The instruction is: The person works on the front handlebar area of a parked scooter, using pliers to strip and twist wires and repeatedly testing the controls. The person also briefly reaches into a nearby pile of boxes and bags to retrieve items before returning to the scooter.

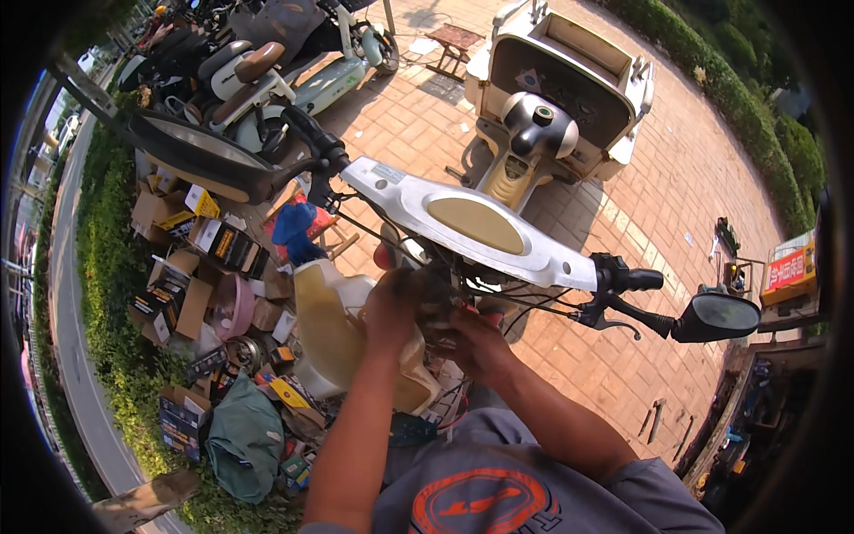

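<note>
Both hands are in the shadow under the silver handlebar cover [400, 198] of an electric tricycle. My left hand [396, 298] reaches in among dark parts and cables [442, 283] below the cover, and its fingertips are hidden. Just to its right, my right hand [480, 343] has its fingers curled against the same dark parts; what they grip cannot be made out. A cream plastic body panel [331, 307] stands beside my left forearm. At the bar's ends are a right mirror [717, 317], a brake lever [623, 329] and a left mirror [200, 156].
The tricycle's saddle [539, 125] and cargo box [569, 80] lie beyond the handlebar. Open cardboard boxes [189, 298], a pink basin [233, 305] and a green cloth bag [246, 438] crowd the left. Parked scooters [329, 89] stand far left; tools [654, 420] lie on the paving at right.
</note>
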`<action>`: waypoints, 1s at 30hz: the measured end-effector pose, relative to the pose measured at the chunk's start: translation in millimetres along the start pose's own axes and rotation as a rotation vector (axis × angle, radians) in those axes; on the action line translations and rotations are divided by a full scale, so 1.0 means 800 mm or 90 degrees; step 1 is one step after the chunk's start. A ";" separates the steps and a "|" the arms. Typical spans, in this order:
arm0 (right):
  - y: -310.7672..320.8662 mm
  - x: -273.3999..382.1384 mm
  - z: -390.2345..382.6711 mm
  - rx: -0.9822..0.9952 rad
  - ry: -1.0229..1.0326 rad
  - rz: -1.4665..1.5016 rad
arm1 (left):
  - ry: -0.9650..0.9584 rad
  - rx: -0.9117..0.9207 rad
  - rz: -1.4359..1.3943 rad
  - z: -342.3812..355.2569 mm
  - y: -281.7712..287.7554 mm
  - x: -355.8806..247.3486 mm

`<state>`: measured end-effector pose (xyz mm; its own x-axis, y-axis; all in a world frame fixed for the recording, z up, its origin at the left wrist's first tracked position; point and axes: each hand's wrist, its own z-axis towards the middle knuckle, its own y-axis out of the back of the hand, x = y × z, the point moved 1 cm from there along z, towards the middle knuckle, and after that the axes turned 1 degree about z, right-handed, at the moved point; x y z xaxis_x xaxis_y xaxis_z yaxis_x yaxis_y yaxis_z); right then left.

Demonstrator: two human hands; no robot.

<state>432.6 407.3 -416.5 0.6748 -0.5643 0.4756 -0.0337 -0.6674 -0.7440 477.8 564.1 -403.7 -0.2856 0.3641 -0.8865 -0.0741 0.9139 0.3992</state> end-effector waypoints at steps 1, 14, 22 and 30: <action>0.001 0.001 0.000 -0.001 0.002 0.013 | 0.034 0.007 -0.017 0.000 -0.001 -0.004; 0.013 0.002 -0.021 -0.117 0.042 -0.038 | 0.258 0.191 -0.789 -0.073 -0.020 0.004; 0.029 0.009 -0.057 -0.204 0.037 -0.138 | 0.209 0.104 -0.825 -0.097 -0.014 0.007; 0.075 0.012 -0.122 -0.317 0.041 -0.167 | 0.350 0.022 -0.971 -0.098 -0.025 0.027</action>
<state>365.3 314.4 -410.7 0.6619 -0.3670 0.6536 -0.2256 -0.9291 -0.2932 398.6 539.4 -412.2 -0.2597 -0.9346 -0.2429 -0.5759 0.3518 -0.7380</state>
